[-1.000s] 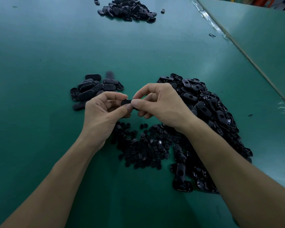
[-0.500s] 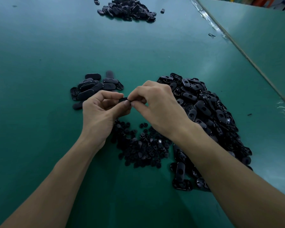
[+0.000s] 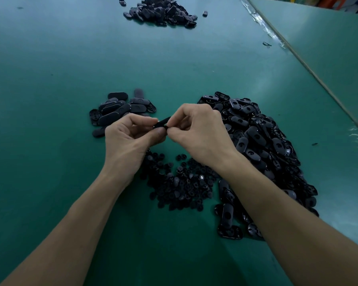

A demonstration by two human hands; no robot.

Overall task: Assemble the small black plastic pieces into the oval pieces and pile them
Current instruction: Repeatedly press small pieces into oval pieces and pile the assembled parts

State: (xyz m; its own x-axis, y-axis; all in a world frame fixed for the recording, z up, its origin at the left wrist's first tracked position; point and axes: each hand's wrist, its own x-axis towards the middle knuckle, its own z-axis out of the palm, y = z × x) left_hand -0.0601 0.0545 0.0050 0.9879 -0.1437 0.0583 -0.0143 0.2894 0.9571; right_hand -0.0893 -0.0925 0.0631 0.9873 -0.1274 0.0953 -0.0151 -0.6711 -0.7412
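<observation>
Head view, both hands, left (image 3: 130, 139) and right (image 3: 196, 131), pinching one black oval piece (image 3: 162, 122) above small pieces (image 3: 180, 182)

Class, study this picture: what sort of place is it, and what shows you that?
Likely a factory assembly bench: a long green worktable, heaps of identical oval pieces and small black pieces, and left hand and right hand pinching one held piece.

You are working at a factory assembly bench: a wide green table (image 3: 60, 65) is carrying 4 bulk heaps of black plastic parts (image 3: 256, 137).
</observation>
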